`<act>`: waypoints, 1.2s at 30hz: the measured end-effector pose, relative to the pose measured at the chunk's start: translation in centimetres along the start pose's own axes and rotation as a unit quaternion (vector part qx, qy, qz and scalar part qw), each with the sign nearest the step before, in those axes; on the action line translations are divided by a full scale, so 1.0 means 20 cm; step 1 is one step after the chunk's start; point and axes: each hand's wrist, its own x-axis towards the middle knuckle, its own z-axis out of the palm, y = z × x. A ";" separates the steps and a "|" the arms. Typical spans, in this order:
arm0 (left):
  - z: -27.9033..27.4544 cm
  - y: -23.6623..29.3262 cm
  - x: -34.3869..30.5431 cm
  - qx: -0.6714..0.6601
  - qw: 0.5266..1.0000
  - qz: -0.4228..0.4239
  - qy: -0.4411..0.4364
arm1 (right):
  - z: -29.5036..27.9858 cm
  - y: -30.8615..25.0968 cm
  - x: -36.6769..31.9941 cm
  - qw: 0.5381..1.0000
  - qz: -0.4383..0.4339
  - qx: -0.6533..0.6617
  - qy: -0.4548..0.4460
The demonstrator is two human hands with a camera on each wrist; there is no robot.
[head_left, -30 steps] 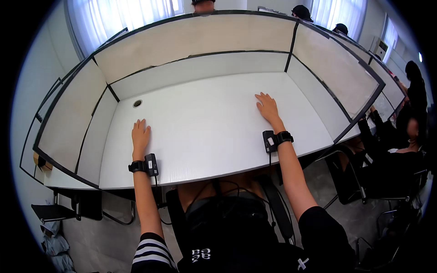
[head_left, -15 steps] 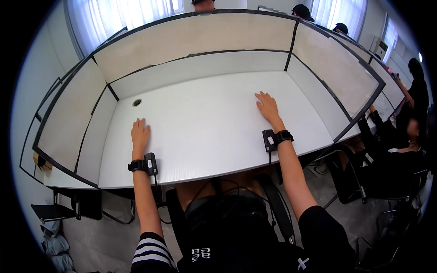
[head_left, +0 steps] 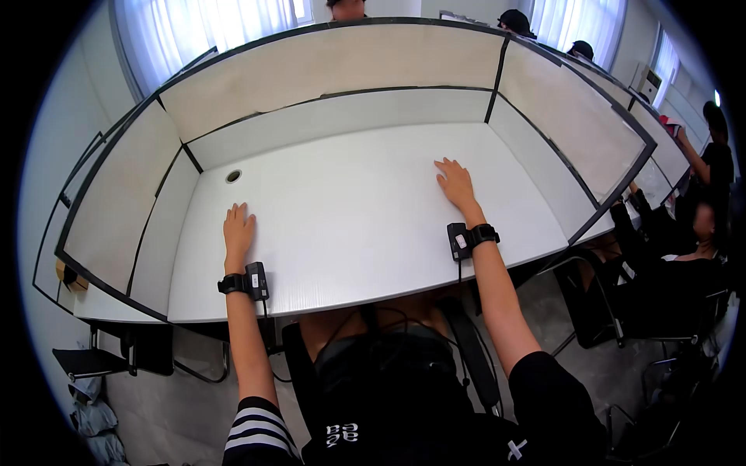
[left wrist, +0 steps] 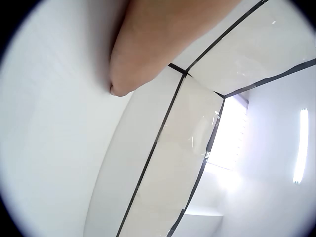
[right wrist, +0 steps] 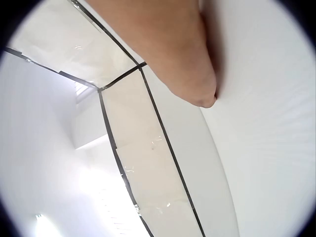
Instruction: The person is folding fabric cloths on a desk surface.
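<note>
A white desk (head_left: 350, 210) spreads out in front of me. My left hand (head_left: 238, 225) rests palm down on its left part, fingers extended and pointing away from me. On the right part, a little farther back, lies my right hand (head_left: 457, 185), also palm down with its fingers spread. Neither hand holds anything. In the left wrist view the side of the left hand (left wrist: 153, 44) lies along the white surface. The right wrist view shows the right hand (right wrist: 170, 49) in the same flat pose, most of its fingers hidden.
Beige and white partition panels (head_left: 334, 66) with black edging enclose the desk at the back and both sides. A round cable hole (head_left: 234, 176) is at the back left. Each wrist wears a black camera (head_left: 458, 241) with a cable. Other people sit and stand beyond the right panel.
Both of my hands stay in place on the desk. In the background at the right, a standing person has shifted and raised an arm.
</note>
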 end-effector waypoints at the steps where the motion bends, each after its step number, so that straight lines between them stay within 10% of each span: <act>1: 0.00 0.00 0.00 0.002 1.000 -0.003 -0.002 | 0.00 0.00 0.00 1.000 0.002 -0.002 -0.001; 36: 0.02 -0.01 0.00 -0.013 1.000 0.009 0.015 | 0.01 0.00 -0.01 1.000 -0.007 0.001 0.016</act>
